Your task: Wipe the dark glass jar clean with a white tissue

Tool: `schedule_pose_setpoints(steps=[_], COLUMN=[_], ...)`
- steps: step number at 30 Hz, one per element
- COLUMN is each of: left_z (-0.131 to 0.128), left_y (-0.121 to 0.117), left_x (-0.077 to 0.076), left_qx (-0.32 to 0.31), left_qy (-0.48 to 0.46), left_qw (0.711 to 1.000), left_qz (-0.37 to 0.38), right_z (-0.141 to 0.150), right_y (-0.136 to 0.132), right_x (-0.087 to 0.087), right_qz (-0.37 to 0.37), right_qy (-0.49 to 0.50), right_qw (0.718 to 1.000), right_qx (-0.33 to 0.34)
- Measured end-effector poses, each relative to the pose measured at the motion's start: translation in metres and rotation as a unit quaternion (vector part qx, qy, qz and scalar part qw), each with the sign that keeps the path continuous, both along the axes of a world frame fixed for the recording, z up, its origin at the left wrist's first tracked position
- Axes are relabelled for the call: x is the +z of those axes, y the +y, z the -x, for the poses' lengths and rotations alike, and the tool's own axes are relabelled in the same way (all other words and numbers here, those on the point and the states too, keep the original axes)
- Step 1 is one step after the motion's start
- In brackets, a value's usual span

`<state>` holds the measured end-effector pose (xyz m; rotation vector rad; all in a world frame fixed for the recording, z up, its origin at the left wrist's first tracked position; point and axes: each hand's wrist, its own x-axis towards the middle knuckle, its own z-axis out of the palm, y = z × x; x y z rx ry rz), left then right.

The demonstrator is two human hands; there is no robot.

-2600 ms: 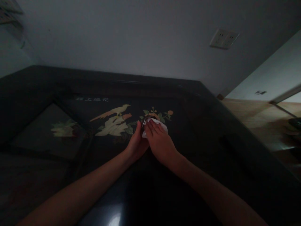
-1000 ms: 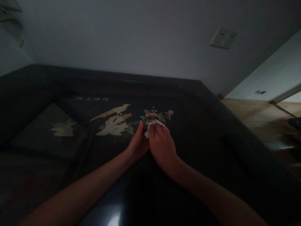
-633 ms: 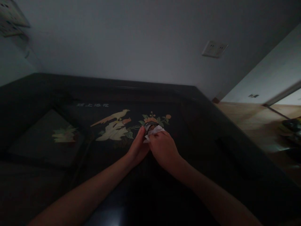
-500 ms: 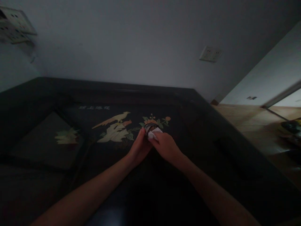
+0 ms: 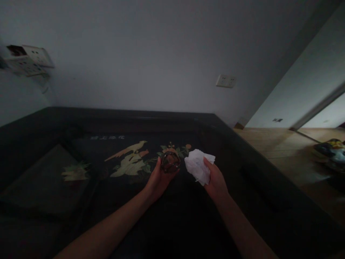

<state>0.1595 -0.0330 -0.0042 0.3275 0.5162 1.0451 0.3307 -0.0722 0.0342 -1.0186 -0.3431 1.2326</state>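
Observation:
A dark, see-through glass cup (image 5: 170, 162) with a shiny rim rests in my left hand (image 5: 157, 181), whose fingers wrap round its side. Its mouth is tilted toward me and the inside looks hollow. To the right, my right hand (image 5: 217, 180) pinches a crumpled white tissue (image 5: 198, 166) between thumb and fingers. The tissue hangs spread out, apart from the cup. Both hands are above a black glossy tabletop (image 5: 161, 219) with an inlaid bird and flower picture (image 5: 132, 162).
A pale wall (image 5: 134, 54) stands behind the table, with a socket plate (image 5: 225, 81) at right and several sockets (image 5: 29, 61) at left. A dark oblong thing (image 5: 264, 187) lies on the table's right side. Beyond the table's edge are a tiled floor (image 5: 280, 144) and cluttered items (image 5: 330, 154).
My right hand has drawn the tissue out of the cup's mouth and away to the right. The left hand still holds the cup. The view has tilted up slightly.

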Motion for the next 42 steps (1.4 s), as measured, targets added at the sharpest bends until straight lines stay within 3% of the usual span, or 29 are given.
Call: schedule_pose_setpoints(steps=[8, 13, 25, 28, 36, 42], left_z=[0.003, 0.004, 0.008, 0.006, 0.003, 0.004], left_y=[-0.001, -0.008, -0.015, -0.015, -0.011, -0.015], left_x=[0.006, 0.012, 0.009, 0.01, 0.015, 0.007], left_qx=[-0.01, -0.069, -0.212, -0.199, -0.09, -0.122], left_qy=[0.013, 0.027, 0.003, 0.016, 0.065, 0.093], left_qw=[0.998, 0.996, 0.977, 0.98, 0.993, 0.988], left_qz=[0.057, 0.054, 0.039, 0.028, 0.043, -0.029], right_z=[0.002, 0.004, -0.005, -0.009, -0.016, -0.016], right_y=[-0.001, -0.001, 0.001, 0.001, 0.005, 0.007], right_x=[-0.013, -0.014, -0.016, -0.014, -0.019, -0.022], right_qz=[0.026, 0.02, 0.007, -0.002, -0.041, -0.011], right_qy=[-0.034, -0.067, -0.143, -0.179, -0.241, -0.236], right_qw=[0.999, 0.996, 0.986, 0.978, 0.96, 0.966], right_qx=[0.021, 0.049, 0.088, 0.111, 0.137, 0.106])
